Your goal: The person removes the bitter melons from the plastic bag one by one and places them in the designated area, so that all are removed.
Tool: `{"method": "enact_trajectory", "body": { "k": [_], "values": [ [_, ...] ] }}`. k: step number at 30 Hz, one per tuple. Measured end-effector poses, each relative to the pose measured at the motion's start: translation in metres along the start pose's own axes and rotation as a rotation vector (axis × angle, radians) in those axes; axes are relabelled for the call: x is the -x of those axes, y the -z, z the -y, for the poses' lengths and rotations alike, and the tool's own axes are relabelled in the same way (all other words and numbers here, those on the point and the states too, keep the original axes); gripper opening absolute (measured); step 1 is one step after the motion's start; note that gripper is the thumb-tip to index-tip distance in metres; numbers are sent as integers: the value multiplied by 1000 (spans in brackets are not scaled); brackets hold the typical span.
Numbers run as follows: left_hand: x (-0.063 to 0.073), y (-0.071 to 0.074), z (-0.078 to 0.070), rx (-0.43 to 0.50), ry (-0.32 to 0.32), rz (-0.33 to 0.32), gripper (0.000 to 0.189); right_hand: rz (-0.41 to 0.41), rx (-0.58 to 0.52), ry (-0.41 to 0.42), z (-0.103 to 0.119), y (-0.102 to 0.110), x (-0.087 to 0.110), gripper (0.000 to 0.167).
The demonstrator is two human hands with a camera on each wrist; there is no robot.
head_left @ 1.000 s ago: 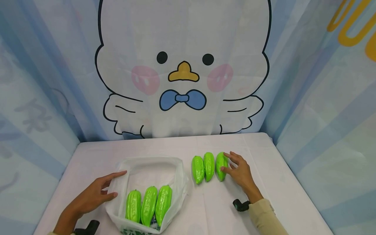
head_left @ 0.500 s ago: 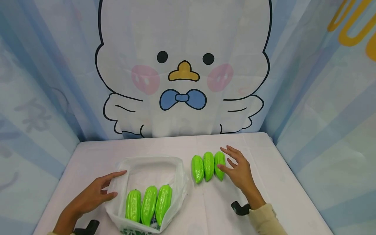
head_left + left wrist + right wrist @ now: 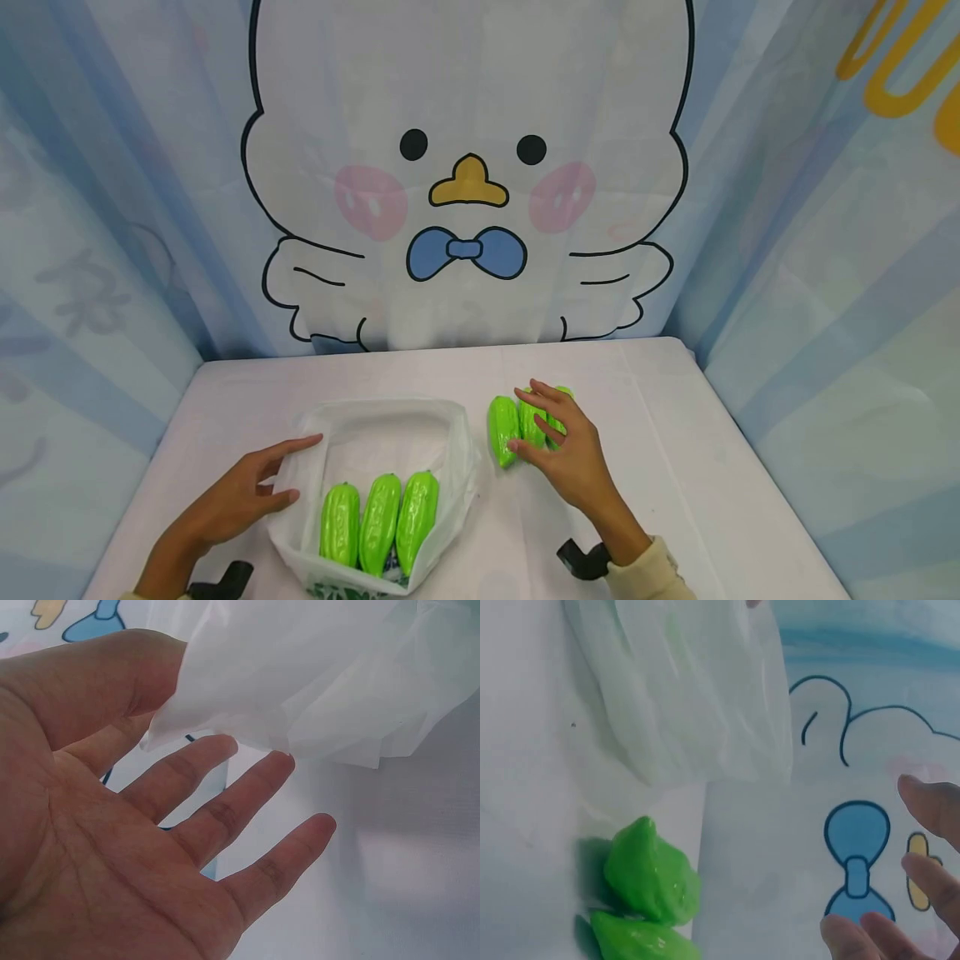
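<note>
Several glossy green vegetables, shaped like stubby cucumbers, are in the head view. Three (image 3: 380, 523) lie side by side inside an open white plastic bag (image 3: 461, 483). Another three stand in a row right of the bag; the left one (image 3: 503, 432) shows best, the others partly behind my right hand (image 3: 573, 458). That hand hovers over the row with fingers spread and nothing between them. My left hand (image 3: 243, 497) rests at the bag's left rim, index finger and thumb apart over the plastic. In the left wrist view its other fingers (image 3: 225, 814) extend loosely below the bag's edge.
Both hands work over a table with a white cloth (image 3: 600, 367). A curtain (image 3: 465, 308) printed with a cartoon bird hangs behind it, and blue-white curtains (image 3: 840, 333) close off the sides. Black wrist devices (image 3: 585, 560) sit at both wrists.
My right hand has left the rightmost green vegetable, lifted off and moved left over the row. That vegetable sits slightly nearer its neighbours than before. The left hand and bag stay put.
</note>
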State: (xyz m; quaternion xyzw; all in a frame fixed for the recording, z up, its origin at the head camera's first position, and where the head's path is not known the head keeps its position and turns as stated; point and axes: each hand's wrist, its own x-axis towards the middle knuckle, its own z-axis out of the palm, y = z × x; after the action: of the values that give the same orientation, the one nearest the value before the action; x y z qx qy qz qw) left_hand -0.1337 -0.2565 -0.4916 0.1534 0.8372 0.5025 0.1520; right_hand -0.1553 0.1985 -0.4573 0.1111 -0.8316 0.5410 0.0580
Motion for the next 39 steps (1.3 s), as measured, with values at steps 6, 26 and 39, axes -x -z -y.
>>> {"method": "enact_trajectory", "body": {
  "k": [6,26,39],
  "values": [
    [0,-1,-1,-8,3,-4,67,38,-40,16,11,-18,8,69],
    [2,-1,-1,-12,-6,2,67,201,-193,-2,31,-80,31,64],
    [2,-2,-3,-15,0,1,66,253,-165,-23,19,-115,43,60]
  ]
}}
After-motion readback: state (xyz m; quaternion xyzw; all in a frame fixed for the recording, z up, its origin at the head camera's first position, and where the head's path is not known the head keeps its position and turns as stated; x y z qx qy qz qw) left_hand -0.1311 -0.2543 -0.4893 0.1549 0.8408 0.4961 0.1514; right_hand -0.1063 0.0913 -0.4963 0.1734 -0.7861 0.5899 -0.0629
